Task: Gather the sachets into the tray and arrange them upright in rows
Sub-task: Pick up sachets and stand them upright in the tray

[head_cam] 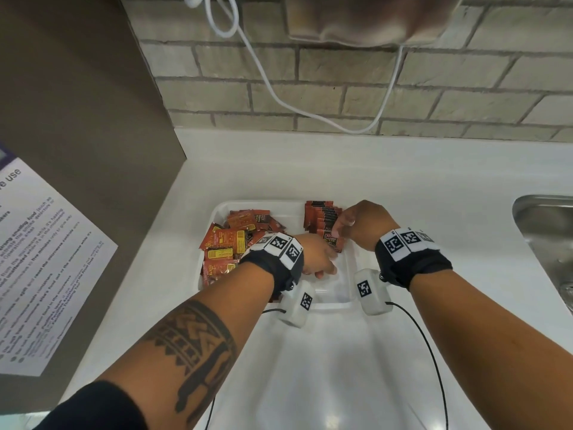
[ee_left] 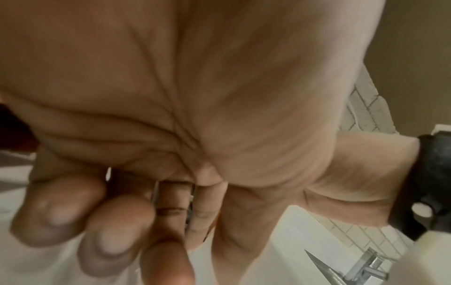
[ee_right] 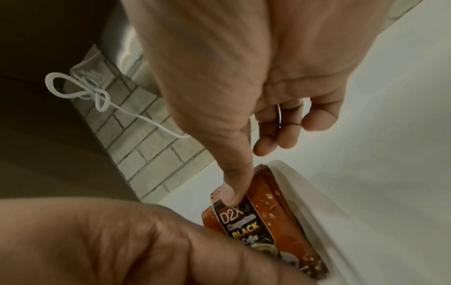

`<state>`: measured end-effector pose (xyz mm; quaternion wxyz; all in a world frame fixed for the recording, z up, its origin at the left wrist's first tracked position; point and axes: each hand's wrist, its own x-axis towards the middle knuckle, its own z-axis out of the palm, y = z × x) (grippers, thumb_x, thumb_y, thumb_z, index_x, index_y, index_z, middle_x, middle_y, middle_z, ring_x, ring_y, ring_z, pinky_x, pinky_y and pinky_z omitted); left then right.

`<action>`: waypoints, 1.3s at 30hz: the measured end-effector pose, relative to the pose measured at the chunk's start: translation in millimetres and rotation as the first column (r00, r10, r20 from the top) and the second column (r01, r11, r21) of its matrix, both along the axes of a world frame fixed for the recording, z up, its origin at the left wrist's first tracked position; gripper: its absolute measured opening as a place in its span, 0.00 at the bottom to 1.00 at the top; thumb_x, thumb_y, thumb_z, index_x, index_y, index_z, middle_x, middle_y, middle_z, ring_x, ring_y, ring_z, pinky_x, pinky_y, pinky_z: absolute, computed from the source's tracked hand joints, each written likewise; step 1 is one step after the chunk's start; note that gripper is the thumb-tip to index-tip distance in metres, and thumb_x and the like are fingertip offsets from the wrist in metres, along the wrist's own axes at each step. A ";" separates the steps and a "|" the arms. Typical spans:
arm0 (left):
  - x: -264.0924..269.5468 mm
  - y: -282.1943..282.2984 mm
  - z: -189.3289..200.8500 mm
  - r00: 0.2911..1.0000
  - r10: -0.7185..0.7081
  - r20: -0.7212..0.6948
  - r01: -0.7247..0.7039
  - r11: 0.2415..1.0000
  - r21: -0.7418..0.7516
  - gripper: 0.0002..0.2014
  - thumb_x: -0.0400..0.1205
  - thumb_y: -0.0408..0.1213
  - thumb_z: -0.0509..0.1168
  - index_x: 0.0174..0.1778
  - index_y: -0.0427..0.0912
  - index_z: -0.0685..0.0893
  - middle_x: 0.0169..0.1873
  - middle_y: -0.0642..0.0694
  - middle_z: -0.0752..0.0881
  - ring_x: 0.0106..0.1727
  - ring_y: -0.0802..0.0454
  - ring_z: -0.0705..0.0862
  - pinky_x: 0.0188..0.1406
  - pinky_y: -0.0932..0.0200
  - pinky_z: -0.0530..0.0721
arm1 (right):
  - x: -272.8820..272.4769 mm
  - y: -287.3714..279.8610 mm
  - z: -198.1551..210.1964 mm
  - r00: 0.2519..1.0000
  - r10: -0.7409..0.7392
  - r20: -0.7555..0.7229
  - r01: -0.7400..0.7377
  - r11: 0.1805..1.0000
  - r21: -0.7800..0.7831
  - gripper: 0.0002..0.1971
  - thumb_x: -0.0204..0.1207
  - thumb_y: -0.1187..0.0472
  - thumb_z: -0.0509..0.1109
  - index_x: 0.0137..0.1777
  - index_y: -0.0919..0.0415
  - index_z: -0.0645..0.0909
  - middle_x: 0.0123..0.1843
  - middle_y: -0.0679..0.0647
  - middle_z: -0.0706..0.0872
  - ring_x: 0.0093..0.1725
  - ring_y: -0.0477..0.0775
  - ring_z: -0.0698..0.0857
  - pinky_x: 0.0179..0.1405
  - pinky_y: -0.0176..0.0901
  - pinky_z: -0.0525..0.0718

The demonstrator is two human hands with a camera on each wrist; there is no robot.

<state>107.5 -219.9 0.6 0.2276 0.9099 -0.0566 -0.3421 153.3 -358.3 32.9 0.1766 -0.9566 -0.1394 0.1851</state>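
Note:
A white tray (head_cam: 328, 306) sits on the white counter. Loose orange-red sachets (head_cam: 229, 243) lie in a heap in its left half. At its back right, a row of sachets (head_cam: 322, 215) stands upright. My right hand (head_cam: 344, 226) is on the near end of that row, its straight thumb (ee_right: 234, 192) pressing the top of the front "D2X Black Coffee" sachet (ee_right: 256, 221) beside the tray rim (ee_right: 305, 192); its other fingers hang loosely curled. My left hand (head_cam: 325, 268) reaches across to the foot of the row. Its fingers (ee_left: 146, 231) are curled and seem to pinch a thin sachet edge (ee_left: 191, 204).
A steel sink (head_cam: 545, 231) lies at the right edge of the counter, with a tap (ee_left: 366, 266). A brown cabinet side carrying a printed notice (head_cam: 46, 259) stands at the left. A white cable (head_cam: 279, 97) hangs across the brick wall behind.

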 end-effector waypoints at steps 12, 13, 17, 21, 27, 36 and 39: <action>12.1 0.6 -8.7 0.999 -0.010 0.039 0.009 1.000 0.020 0.24 0.85 0.48 0.66 0.77 0.47 0.78 0.34 0.53 0.88 0.31 0.54 0.79 0.42 0.61 0.80 | 7.7 -0.3 -8.2 1.000 -0.022 -0.001 0.022 0.997 0.074 0.05 0.74 0.60 0.76 0.40 0.48 0.86 0.39 0.41 0.84 0.39 0.42 0.80 0.31 0.29 0.67; 12.6 0.7 -9.2 0.999 -0.016 0.038 0.015 1.000 0.026 0.22 0.85 0.47 0.65 0.75 0.44 0.80 0.35 0.52 0.89 0.31 0.55 0.79 0.40 0.61 0.79 | 7.5 -0.3 -8.7 1.000 -0.023 -0.003 0.023 0.997 0.079 0.05 0.74 0.60 0.76 0.40 0.48 0.86 0.39 0.41 0.84 0.40 0.42 0.81 0.32 0.29 0.68; 12.7 1.1 -9.3 0.998 -0.043 0.038 0.041 0.999 0.035 0.18 0.86 0.47 0.64 0.69 0.44 0.83 0.31 0.55 0.85 0.30 0.56 0.78 0.39 0.62 0.78 | 6.9 -1.1 -10.1 1.000 -0.025 -0.003 0.025 0.994 0.104 0.05 0.72 0.60 0.79 0.41 0.50 0.87 0.44 0.44 0.87 0.47 0.47 0.84 0.34 0.29 0.70; 12.3 2.0 -11.6 1.000 -0.010 0.018 0.011 1.000 -0.025 0.22 0.86 0.47 0.65 0.76 0.48 0.79 0.30 0.56 0.85 0.31 0.55 0.79 0.45 0.60 0.81 | 6.7 -1.9 -8.9 1.000 -0.020 -0.002 0.020 0.995 0.097 0.05 0.72 0.59 0.80 0.43 0.51 0.87 0.44 0.44 0.85 0.49 0.48 0.83 0.35 0.28 0.69; 11.7 2.4 -13.0 1.000 0.001 0.001 -0.001 0.998 -0.063 0.24 0.86 0.46 0.66 0.79 0.49 0.77 0.30 0.55 0.86 0.30 0.55 0.79 0.46 0.60 0.80 | 5.8 -2.3 -6.9 1.000 -0.025 -0.003 0.025 0.995 0.096 0.06 0.71 0.59 0.81 0.46 0.52 0.88 0.45 0.44 0.84 0.50 0.49 0.83 0.36 0.27 0.70; 9.7 4.6 -12.4 1.000 0.024 -0.002 -0.024 0.996 -0.080 0.24 0.85 0.47 0.66 0.79 0.51 0.77 0.31 0.56 0.87 0.32 0.54 0.80 0.48 0.60 0.81 | 5.0 -4.1 -1.8 0.999 -0.032 -0.007 0.033 0.989 0.142 0.07 0.72 0.60 0.81 0.48 0.54 0.88 0.40 0.39 0.80 0.45 0.45 0.81 0.34 0.28 0.69; 7.1 7.8 -3.4 1.000 0.015 0.002 -0.015 0.997 -0.080 0.23 0.85 0.48 0.66 0.77 0.52 0.79 0.33 0.55 0.88 0.36 0.54 0.82 0.53 0.59 0.83 | 3.3 -5.1 3.2 0.999 -0.037 0.013 0.034 0.982 0.186 0.06 0.72 0.61 0.81 0.46 0.54 0.87 0.38 0.40 0.80 0.40 0.42 0.81 0.29 0.25 0.69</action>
